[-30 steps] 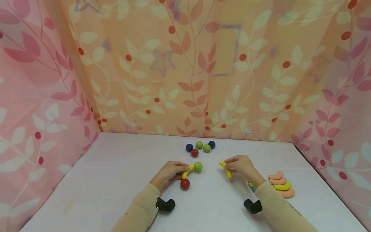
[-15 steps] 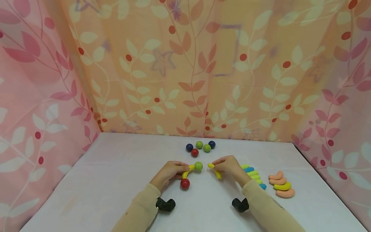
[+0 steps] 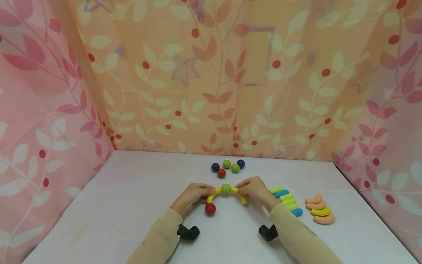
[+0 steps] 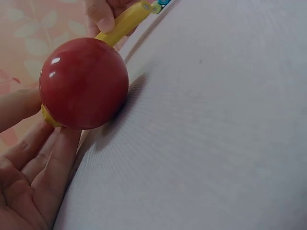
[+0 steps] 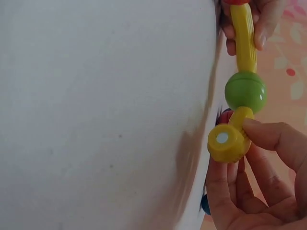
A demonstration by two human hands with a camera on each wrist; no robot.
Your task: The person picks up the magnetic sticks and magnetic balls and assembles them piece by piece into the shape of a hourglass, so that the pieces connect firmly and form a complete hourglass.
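Left hand (image 3: 196, 193): thumb and fingers pinching a curved yellow rod (image 3: 211, 199); red ball (image 3: 210, 209) at its near end, green ball (image 3: 226, 189) at its far end. Right hand (image 3: 254, 187): narrow pinch on a second curved yellow rod (image 3: 244, 200). That rod's far end meets the green ball, just left of the right grip; long axis bends from there rightward and toward the person, pale-disc end free. Green ball lies between both grips, the right seemingly nearer. Straight sticks (image 3: 287, 201) just right of right grip.
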